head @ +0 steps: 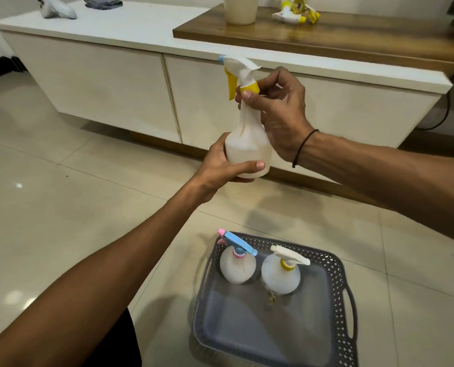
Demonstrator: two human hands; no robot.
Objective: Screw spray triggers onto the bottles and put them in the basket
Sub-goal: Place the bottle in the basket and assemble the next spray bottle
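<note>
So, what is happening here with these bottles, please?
A person is fitting a spray trigger onto a white bottle. The left hand grips the bottle's base, and the right hand pinches the trigger's yellow collar at the neck. Two finished spray bottles already stand in the grey basket on the floor, one with a blue trigger, one with a white trigger. More triggers lie on the wooden shelf.
</note>
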